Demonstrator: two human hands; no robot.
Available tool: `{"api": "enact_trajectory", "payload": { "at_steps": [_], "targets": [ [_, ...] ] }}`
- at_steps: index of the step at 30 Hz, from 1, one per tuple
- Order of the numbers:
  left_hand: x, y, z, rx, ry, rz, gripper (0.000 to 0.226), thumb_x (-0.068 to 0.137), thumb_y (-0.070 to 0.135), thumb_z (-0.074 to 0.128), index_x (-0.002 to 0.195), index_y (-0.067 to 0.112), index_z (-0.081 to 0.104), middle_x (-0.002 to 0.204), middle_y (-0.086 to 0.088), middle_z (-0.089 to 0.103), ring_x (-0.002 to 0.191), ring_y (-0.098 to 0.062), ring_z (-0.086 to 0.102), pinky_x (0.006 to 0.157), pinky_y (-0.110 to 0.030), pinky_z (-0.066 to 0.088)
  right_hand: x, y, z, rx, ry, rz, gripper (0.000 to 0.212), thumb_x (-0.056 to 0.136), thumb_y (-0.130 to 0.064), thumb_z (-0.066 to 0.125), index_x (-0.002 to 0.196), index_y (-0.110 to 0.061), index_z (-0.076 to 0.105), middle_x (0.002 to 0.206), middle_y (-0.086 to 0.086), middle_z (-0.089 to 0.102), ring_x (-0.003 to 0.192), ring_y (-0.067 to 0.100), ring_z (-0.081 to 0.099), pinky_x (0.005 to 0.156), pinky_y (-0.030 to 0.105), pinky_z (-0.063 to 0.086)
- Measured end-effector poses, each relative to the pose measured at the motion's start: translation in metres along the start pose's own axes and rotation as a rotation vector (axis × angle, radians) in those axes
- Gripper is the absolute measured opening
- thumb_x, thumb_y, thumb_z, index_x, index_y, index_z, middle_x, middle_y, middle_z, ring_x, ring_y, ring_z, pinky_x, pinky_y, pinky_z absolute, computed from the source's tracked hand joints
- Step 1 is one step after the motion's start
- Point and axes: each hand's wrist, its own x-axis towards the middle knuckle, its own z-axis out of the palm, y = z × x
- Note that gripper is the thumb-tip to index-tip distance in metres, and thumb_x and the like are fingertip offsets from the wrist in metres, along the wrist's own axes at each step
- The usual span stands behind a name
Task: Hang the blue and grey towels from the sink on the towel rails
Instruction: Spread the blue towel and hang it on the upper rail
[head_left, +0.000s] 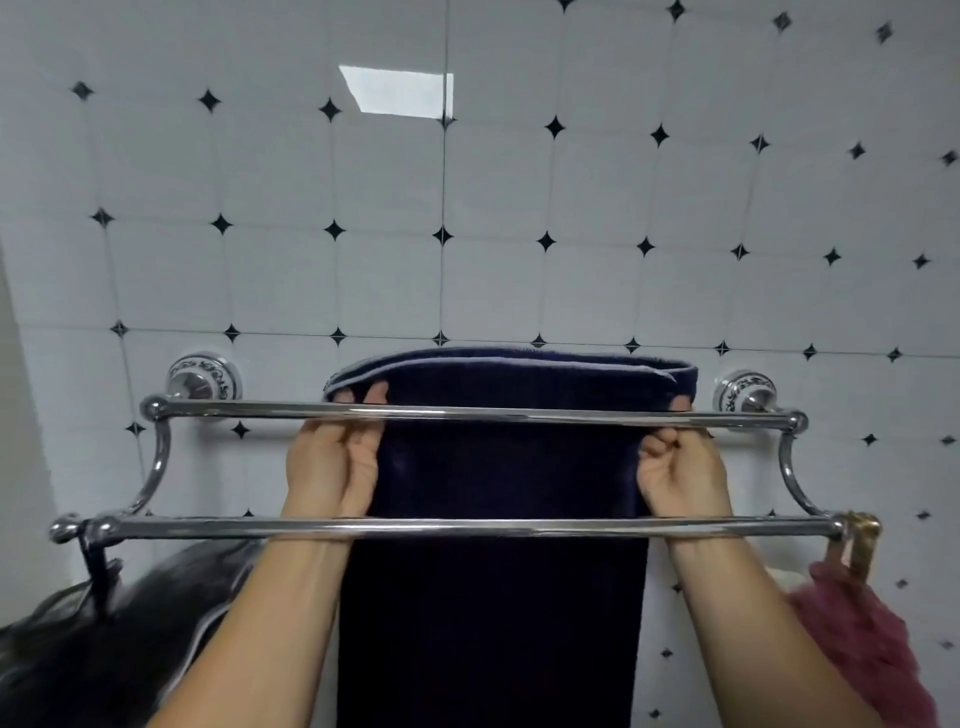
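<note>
A dark blue towel (498, 467) hangs in front of the tiled wall, its folded top edge rising above the upper chrome rail (519, 414). My left hand (332, 462) grips the towel's left edge and my right hand (680, 467) grips its right edge, both reaching up between the upper rail and the lower, nearer rail (467, 526). The towel's long body drops behind both rails, out of view at the bottom. No grey towel is in sight.
The double rail is fixed to a white tiled wall (519, 208) by two patterned ceramic mounts (203, 375). A dark garment (104, 649) hangs at lower left. A pink bath puff (862, 639) dangles from a brass hook (863, 540) at lower right.
</note>
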Motion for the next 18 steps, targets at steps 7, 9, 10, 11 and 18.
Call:
{"api": "enact_trajectory", "payload": {
  "at_steps": [7, 9, 10, 11, 18],
  "targets": [
    [-0.006, 0.001, 0.002, -0.135, -0.213, -0.042, 0.038, 0.095, -0.009, 0.038, 0.085, 0.002, 0.073, 0.087, -0.010, 0.077, 0.085, -0.022, 0.076, 0.074, -0.028, 0.060, -0.008, -0.004, -0.008, 0.163, -0.311, 0.043, 0.038, 0.035, -0.004, 0.076, 0.065, -0.018, 0.058, 0.062, -0.004, 0.054, 0.052, 0.011, 0.046, 0.047, 0.022, 0.039],
    [-0.009, 0.000, -0.002, -0.213, -0.268, -0.044, 0.030, 0.077, -0.014, 0.051, 0.087, 0.001, 0.074, 0.088, -0.011, 0.076, 0.085, -0.025, 0.075, 0.078, -0.035, 0.061, -0.006, -0.004, -0.012, 0.160, -0.473, 0.023, 0.024, 0.057, -0.021, 0.074, 0.076, -0.017, 0.060, 0.074, -0.002, 0.058, 0.061, 0.014, 0.046, 0.057, 0.027, 0.038],
    [-0.011, -0.001, -0.004, -0.273, -0.297, -0.043, 0.031, 0.064, -0.013, 0.058, 0.087, 0.000, 0.075, 0.089, -0.012, 0.076, 0.087, -0.027, 0.074, 0.083, -0.040, 0.060, -0.007, -0.004, -0.011, 0.152, -0.533, 0.018, 0.021, 0.069, -0.032, 0.071, 0.081, -0.018, 0.062, 0.079, -0.001, 0.060, 0.067, 0.015, 0.048, 0.063, 0.030, 0.037],
    [-0.012, 0.000, -0.005, -0.318, -0.315, -0.046, 0.037, 0.054, -0.011, 0.061, 0.087, -0.002, 0.074, 0.090, -0.014, 0.074, 0.090, -0.030, 0.073, 0.089, -0.045, 0.057, -0.005, -0.003, -0.011, 0.141, -0.546, 0.014, 0.028, 0.076, -0.045, 0.067, 0.082, -0.018, 0.064, 0.082, -0.001, 0.062, 0.074, 0.016, 0.052, 0.069, 0.031, 0.039],
    [-0.011, 0.005, 0.002, -0.017, -0.510, 0.084, 0.020, 0.073, 0.029, 0.079, 0.064, 0.016, 0.066, 0.067, 0.001, 0.065, 0.076, -0.016, 0.063, 0.084, -0.032, 0.053, -0.005, 0.001, 0.011, -0.041, -0.438, -0.092, 0.043, 0.093, -0.021, 0.052, 0.050, -0.026, 0.051, 0.057, -0.010, 0.053, 0.062, 0.008, 0.052, 0.071, 0.022, 0.050]
  ]
}}
